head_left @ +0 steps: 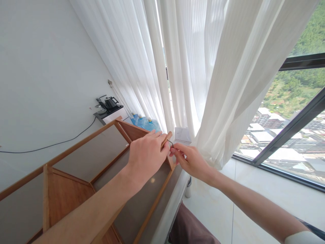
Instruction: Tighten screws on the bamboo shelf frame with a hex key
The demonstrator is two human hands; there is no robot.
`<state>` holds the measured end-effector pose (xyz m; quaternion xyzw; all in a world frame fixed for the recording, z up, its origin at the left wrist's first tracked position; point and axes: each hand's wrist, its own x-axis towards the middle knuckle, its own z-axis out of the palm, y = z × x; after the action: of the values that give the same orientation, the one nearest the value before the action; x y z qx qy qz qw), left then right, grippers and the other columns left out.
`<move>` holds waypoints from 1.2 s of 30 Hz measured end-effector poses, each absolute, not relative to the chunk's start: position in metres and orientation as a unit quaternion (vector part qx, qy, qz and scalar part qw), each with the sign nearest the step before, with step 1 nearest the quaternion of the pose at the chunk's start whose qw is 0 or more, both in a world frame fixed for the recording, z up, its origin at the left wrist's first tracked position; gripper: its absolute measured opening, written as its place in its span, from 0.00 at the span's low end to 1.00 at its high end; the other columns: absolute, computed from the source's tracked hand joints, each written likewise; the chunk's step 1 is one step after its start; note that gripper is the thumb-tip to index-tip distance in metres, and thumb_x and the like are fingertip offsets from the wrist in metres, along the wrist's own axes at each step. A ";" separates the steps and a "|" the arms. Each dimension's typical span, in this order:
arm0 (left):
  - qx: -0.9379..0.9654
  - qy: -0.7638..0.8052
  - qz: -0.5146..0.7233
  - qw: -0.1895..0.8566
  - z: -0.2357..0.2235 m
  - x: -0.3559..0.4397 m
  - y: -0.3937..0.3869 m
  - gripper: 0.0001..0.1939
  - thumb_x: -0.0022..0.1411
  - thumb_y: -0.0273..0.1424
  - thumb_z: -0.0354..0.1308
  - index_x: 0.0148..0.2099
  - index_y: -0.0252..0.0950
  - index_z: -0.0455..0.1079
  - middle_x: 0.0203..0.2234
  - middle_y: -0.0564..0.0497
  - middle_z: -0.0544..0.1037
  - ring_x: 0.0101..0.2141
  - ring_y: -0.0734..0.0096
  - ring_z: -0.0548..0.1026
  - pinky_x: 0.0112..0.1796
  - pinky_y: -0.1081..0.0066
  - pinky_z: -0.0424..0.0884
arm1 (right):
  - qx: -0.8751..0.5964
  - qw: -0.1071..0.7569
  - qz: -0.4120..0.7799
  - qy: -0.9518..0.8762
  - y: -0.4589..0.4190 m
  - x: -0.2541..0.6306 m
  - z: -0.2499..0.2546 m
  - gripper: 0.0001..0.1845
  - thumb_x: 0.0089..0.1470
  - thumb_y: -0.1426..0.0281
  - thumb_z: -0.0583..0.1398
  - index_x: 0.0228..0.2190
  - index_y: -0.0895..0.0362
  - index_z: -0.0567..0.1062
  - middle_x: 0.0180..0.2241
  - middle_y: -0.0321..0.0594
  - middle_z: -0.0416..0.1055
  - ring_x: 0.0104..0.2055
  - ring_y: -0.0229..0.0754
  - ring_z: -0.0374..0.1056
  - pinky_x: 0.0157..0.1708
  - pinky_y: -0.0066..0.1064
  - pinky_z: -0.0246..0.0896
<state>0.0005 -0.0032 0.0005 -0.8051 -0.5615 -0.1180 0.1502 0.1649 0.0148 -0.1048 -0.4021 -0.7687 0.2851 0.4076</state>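
My left hand (147, 157) is wrapped over a wooden bar (167, 139) at the far right corner of a brown wooden shelf frame (83, 145). A thin, bent hex key (171, 142) meets the bar's end beside my left thumb. Closed around the key's other part are the fingers of my right hand (190, 161). Whether a screw sits at the key's tip cannot be seen. Wooden panels (69, 191) stand between the frame's rails, and the frame rests on a grey-topped table (142, 200).
White curtains (185, 61) hang beyond the frame. Blue water bottles (146, 122) stand behind it, near a black kettle (111, 102) on a cabinet. A black cord (63, 140) runs along the wall. At right is a large window (304, 115) above the tiled floor (213, 200).
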 end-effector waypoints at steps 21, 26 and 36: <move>-0.798 -0.574 -0.111 0.146 0.003 0.002 -0.005 0.14 0.69 0.34 0.52 0.50 0.49 0.76 0.47 0.56 0.83 0.50 0.59 0.79 0.39 0.67 0.75 | -0.302 0.375 0.589 -0.649 0.008 0.163 -0.077 0.22 0.66 0.49 0.53 0.36 0.56 0.70 0.38 0.39 0.79 0.24 0.34 0.74 0.23 0.25 0.60; -0.796 -0.578 -0.105 0.141 0.005 0.003 -0.004 0.12 0.68 0.33 0.51 0.46 0.46 0.76 0.44 0.55 0.83 0.46 0.60 0.81 0.38 0.68 0.74 | -0.318 0.400 0.579 -0.636 0.002 0.161 -0.083 0.22 0.66 0.50 0.54 0.36 0.56 0.70 0.38 0.39 0.79 0.24 0.34 0.74 0.23 0.26 0.62; -0.801 -0.570 -0.106 0.147 0.004 0.002 -0.004 0.11 0.69 0.33 0.51 0.46 0.46 0.76 0.43 0.54 0.83 0.47 0.59 0.81 0.36 0.68 0.73 | -0.382 0.421 0.412 -0.712 0.007 0.162 -0.093 0.17 0.68 0.56 0.51 0.34 0.52 0.71 0.36 0.34 0.79 0.26 0.37 0.75 0.34 0.32 0.71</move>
<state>0.0024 -0.0044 0.0042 -0.8010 -0.5705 -0.1064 0.1471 0.1617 0.0075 -0.0933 -0.3815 -0.7120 0.4123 0.4213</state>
